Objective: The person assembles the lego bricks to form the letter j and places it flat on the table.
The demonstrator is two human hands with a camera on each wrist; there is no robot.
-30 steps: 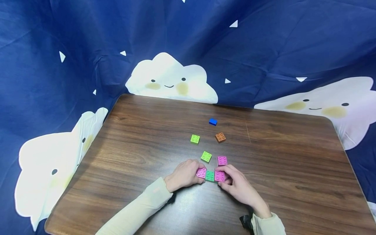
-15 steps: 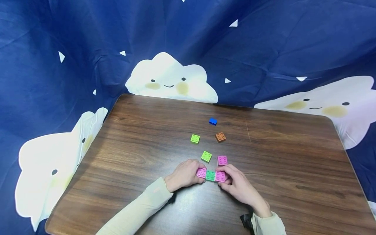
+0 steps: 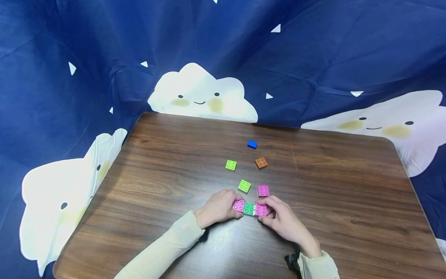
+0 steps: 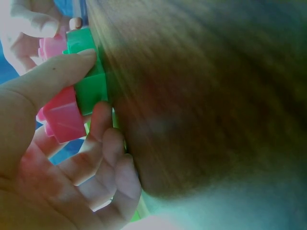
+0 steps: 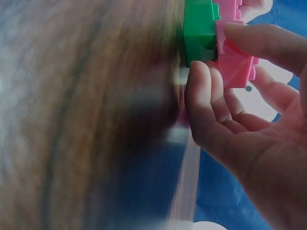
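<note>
A green building brick (image 3: 249,209) lies low between my hands, its studs showing in the middle. One pink brick (image 3: 238,205) sits over its left end and another pink brick (image 3: 261,210) over its right end. My left hand (image 3: 220,207) grips the left end of this assembly; in the left wrist view its thumb presses the side of the green brick (image 4: 90,88). My right hand (image 3: 283,219) pinches the right pink brick, thumb on its near side, as the right wrist view shows at the pink brick (image 5: 233,62). Parts of the bricks are hidden behind fingers.
Just beyond the hands lie a loose pink brick (image 3: 263,191) and a lime green brick (image 3: 244,186). Farther back are another lime green brick (image 3: 231,165), an orange-brown brick (image 3: 261,162) and a small blue brick (image 3: 252,144). A blue curtain (image 3: 296,58) hangs behind the wooden table (image 3: 348,186).
Both hands keep their hold in nearly the same place. A pale strip now shows between the green studs and the right pink brick, where a darker gap was a second ago.
</note>
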